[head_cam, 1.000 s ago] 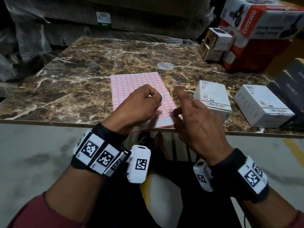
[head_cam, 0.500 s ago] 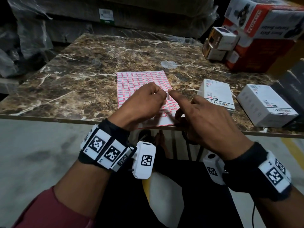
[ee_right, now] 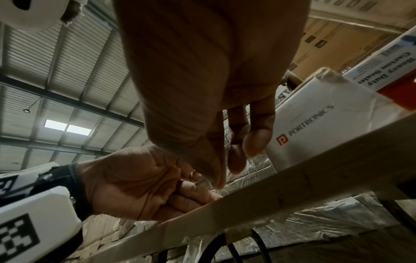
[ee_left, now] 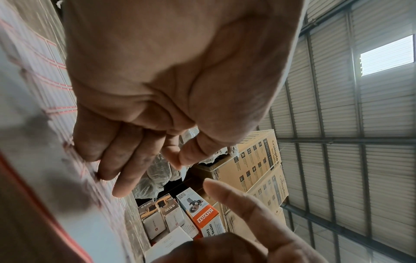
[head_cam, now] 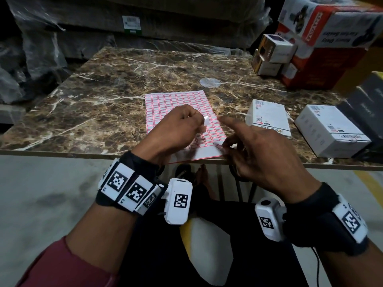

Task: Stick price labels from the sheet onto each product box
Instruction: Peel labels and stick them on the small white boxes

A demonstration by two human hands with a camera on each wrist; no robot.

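The label sheet point(head_cam: 165, 106), white with red-bordered labels, lies at the near edge of the marble table point(head_cam: 103, 96). My left hand point(head_cam: 202, 122) hovers over the sheet and pinches one small white label point(head_cam: 206, 121) between thumb and forefinger; the left wrist view shows that label point(ee_left: 183, 172) edge-on at the thumb tip. My right hand point(head_cam: 232, 133) is just right of it, forefinger stretched toward the label and holding nothing. Two white product boxes point(head_cam: 269, 117) point(head_cam: 329, 129) lie flat to the right; the nearer box point(ee_right: 326, 124) shows beside my right fingers.
Small stacked boxes point(head_cam: 273, 52) and large red-and-white cartons point(head_cam: 331, 38) crowd the table's far right corner. A dark box point(head_cam: 369, 104) sits at the right edge. Plastic-wrapped goods point(head_cam: 145, 23) stand behind the table. A round clear mark point(head_cam: 209, 82) lies beyond the sheet.
My left hand has lifted a label off the sheet, and it now shows at the fingertips. The right forefinger has swung in toward it.
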